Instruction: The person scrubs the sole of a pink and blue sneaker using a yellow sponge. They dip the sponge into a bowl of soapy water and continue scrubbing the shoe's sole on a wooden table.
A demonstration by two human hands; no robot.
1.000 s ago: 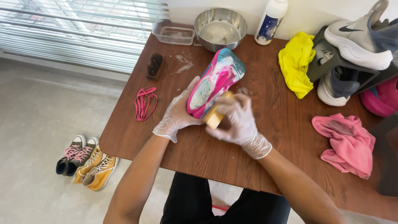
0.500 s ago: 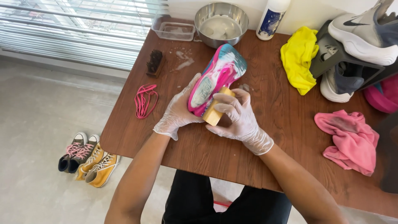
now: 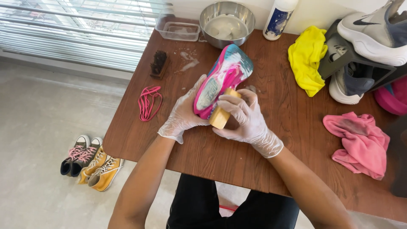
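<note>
Daylight is streaming through white window blinds (image 3: 76, 32) in the upper left of the frame. A pale tiled floor (image 3: 38, 140) is filling the left side, a dark wooden desk (image 3: 237, 157) is spanning the centre, and a white wall (image 3: 326, 10) is running along the top.

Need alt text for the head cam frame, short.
Two gloved hands work on a pink and teal sneaker over a brown wooden table: left hand steadies it, right hand presses a tan wooden brush against its side.
</note>
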